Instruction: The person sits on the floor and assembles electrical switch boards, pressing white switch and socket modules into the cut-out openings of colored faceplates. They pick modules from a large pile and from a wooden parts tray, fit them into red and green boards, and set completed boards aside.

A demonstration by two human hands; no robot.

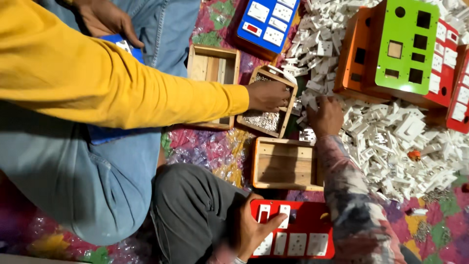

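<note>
Closest to the camera, the left hand is clamped on the edge of a red switch board, thumb lying across the white switches, probably just pinning it on the lap so it can't slide. Just beyond the board sits an empty wooden box. Past that box, the right hand is knuckles-up at the edge of the heap of white plastic switch parts, fingers curled down into it; can't tell if it's actually got one pinched. Left of that hand, a co-worker's hand in a yellow sleeve dips into a wooden box of small screws. Beyond the heap, a green plate with cutouts leans on an orange one, and a blue board sits farthest off.
</note>
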